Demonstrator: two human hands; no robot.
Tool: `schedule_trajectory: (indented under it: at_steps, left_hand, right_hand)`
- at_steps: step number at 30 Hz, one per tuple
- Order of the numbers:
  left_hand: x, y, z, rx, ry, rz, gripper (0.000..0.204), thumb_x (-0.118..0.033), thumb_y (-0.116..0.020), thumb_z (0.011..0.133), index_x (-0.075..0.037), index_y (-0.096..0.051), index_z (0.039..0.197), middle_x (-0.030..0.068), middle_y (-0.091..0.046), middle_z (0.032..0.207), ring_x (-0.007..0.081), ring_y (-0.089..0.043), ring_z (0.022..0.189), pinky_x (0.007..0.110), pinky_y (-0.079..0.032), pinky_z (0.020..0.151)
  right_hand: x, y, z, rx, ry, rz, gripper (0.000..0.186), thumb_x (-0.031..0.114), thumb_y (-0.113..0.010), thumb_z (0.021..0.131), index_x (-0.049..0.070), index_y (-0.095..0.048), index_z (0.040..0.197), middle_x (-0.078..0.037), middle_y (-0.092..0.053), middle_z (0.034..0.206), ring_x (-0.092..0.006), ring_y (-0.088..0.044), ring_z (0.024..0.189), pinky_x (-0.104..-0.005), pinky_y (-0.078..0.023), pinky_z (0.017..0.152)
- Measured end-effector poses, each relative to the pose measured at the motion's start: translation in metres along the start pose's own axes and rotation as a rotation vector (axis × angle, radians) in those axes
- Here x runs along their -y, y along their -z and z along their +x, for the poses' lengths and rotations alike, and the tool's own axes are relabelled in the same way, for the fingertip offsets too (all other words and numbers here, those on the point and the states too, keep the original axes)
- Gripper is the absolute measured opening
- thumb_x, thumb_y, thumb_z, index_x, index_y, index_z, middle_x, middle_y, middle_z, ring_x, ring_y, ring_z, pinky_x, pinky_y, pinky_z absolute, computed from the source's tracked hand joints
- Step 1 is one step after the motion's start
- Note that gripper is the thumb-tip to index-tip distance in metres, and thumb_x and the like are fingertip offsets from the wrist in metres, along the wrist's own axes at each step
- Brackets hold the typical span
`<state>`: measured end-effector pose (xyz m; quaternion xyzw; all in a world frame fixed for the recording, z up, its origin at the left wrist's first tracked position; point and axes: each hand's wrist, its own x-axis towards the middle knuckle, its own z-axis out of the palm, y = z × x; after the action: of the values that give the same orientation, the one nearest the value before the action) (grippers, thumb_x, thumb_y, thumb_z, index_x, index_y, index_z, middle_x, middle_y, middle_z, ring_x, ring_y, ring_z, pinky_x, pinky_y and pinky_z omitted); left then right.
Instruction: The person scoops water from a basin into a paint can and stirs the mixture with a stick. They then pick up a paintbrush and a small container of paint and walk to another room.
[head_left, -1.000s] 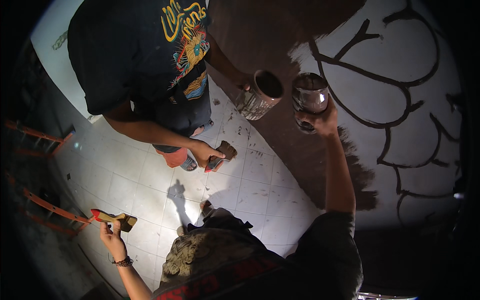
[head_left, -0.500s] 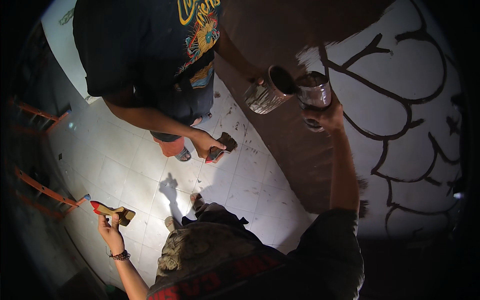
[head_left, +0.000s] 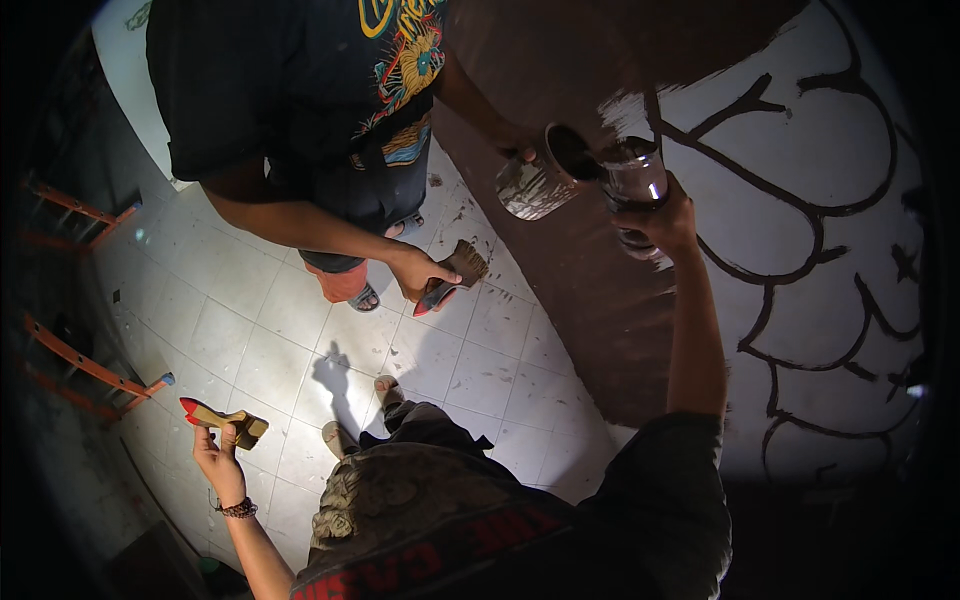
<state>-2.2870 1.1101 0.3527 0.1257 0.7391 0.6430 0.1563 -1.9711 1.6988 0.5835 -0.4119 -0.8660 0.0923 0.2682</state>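
Observation:
My left hand point(head_left: 218, 468) grips a paintbrush point(head_left: 212, 413) with a red-tipped wooden handle, held out at the lower left, its bristles pointing right. On the right, my right hand point(head_left: 662, 222) is wrapped round a clear container point(head_left: 632, 165) with dark liquid low inside. Close against its rim is the mouth of a paint-streaked can point(head_left: 532, 188), tilted toward it by another person's hand point(head_left: 517, 143). Whether liquid runs between the two cannot be made out. The person's other hand point(head_left: 418, 272) holds a paintbrush point(head_left: 466, 262) with brown-stained bristles.
Beside me rises a wall point(head_left: 790, 190) with brown paint and dark curved outlines. The other person point(head_left: 290, 120) stands ahead on a pale tiled floor point(head_left: 480, 380) spotted with paint. Orange ladder parts point(head_left: 90, 360) are at the left.
The clear container and the can have shifted slightly right together, still close. The other person's brush has risen a little. My left hand keeps its paintbrush, nearly still.

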Motion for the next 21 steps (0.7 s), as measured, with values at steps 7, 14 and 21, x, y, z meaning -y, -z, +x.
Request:
schedule_trajectory:
  at_steps: [7, 14, 21]
  left_hand:
    - [0.005, 0.001, 0.0, -0.007, -0.005, -0.019, 0.039, -0.007, -0.067, 0.09, 0.005, -0.053, 0.125, 0.0082, -0.061, 0.116, 0.0157, -0.054, 0.107, 0.028, -0.043, 0.093]
    - [0.012, 0.004, 0.001, 0.003, 0.012, 0.008, 0.039, -0.007, -0.068, 0.09, 0.004, -0.054, 0.125, 0.0071, -0.061, 0.115, 0.0155, -0.053, 0.107, 0.028, -0.042, 0.093]
    - [0.014, 0.004, -0.003, -0.03, 0.011, -0.012, 0.037, -0.008, -0.068, 0.09, 0.004, -0.055, 0.122, 0.0065, -0.06, 0.114, 0.015, -0.052, 0.105, 0.029, -0.041, 0.094]
  right_hand:
    - [0.006, 0.007, 0.002, 0.026, -0.035, -0.003, 0.073, 0.02, -0.093, 0.045, -0.002, -0.061, 0.106, -0.019, -0.07, 0.098, -0.0298, -0.071, 0.089, -0.0384, -0.057, 0.082]
    - [0.01, 0.01, 0.006, 0.028, -0.046, -0.05, 0.076, 0.021, -0.094, 0.045, -0.001, -0.059, 0.109, -0.02, -0.07, 0.099, -0.0311, -0.07, 0.09, -0.0389, -0.057, 0.082]
    - [0.017, 0.014, 0.007, 0.052, -0.101, -0.118, 0.078, 0.023, -0.092, 0.044, -0.001, -0.059, 0.11, -0.02, -0.069, 0.102, -0.0309, -0.069, 0.093, -0.0392, -0.056, 0.085]
